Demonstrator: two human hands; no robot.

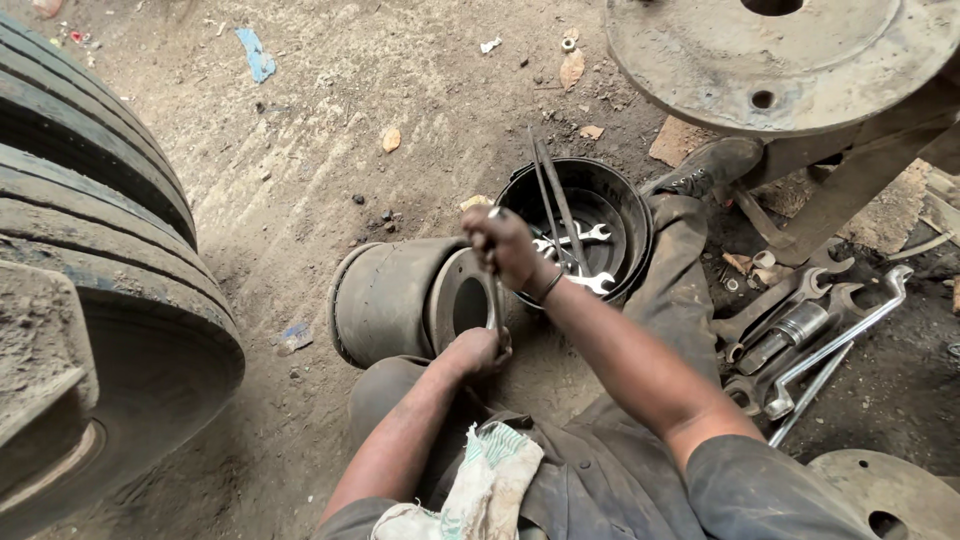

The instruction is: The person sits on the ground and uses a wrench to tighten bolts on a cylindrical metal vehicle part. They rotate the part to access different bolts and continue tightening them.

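So there's one black rubber air spring (385, 300) lying on its side on the dirt floor (330, 120), open metal end facing the person. One black bucket (580, 225) just behind it has at least three shiny wrenches and two long rods sticking out. Off to the right there's a pile of bigger wrenches (800, 330), maybe five or six, hard to count exactly since they overlap. Two big truck tyres (90, 230) stand on the left, one round steel hub plate (780, 60) top right, another disc bottom right. One rag (490, 485) sits on the person's lap.

Ground is dusty packed earth with bits of litter and leaves, looks like an outdoor yard.

Both hands are on one thin metal rod (497, 290) standing upright right at the air spring's metal rim. The right hand (510, 248) has its fingers closed round the top, the left hand (480, 350) is wrapped round the bottom end.
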